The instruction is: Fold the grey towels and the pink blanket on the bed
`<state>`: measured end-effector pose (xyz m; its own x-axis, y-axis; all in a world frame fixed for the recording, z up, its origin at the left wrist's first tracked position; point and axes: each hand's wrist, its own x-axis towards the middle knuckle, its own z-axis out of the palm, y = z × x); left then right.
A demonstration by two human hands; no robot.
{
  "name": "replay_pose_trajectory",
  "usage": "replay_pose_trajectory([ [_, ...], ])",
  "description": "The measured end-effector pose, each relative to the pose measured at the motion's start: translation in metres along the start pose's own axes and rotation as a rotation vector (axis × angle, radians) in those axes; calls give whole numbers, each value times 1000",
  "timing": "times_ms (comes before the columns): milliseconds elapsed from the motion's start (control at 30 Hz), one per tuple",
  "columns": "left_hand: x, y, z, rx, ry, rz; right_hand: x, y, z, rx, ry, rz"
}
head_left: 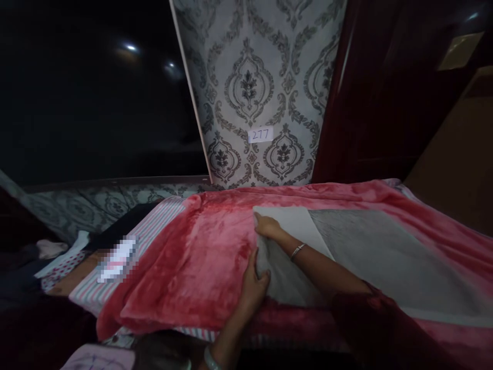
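Observation:
A grey cloth with a white band (385,262) lies spread on a pink plush blanket (215,236). Its left end is a paler grey part, and the white band crosses between that and the larger grey area. At the far left corner of the cloth, my right hand (268,226) is closed on the edge, fingertips partly hidden by the fabric. Lower down, my left hand (254,285) rests at the cloth's left edge, with index finger stretched out and thumb apart from it, touching the fabric. Both wrists wear a bangle.
Striped fabric (165,213) shows under the blanket's left end. A dark glossy screen (100,103) stands behind at left, patterned wallpaper (248,87) with a paper marked 277 (261,134) in the middle, a dark red panel (377,92) and a cardboard box (458,149) at right.

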<state>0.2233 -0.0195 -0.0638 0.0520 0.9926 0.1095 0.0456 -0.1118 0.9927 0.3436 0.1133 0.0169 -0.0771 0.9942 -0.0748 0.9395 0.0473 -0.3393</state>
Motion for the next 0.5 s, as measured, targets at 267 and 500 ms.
replay_pose_trajectory([
  [267, 0, 62, 8, 67, -97, 179, -15, 12, -43, 105, 174, 15],
  [500, 7, 123, -53, 124, -11, 250, 0, -46, -88, 172, 327, -84],
])
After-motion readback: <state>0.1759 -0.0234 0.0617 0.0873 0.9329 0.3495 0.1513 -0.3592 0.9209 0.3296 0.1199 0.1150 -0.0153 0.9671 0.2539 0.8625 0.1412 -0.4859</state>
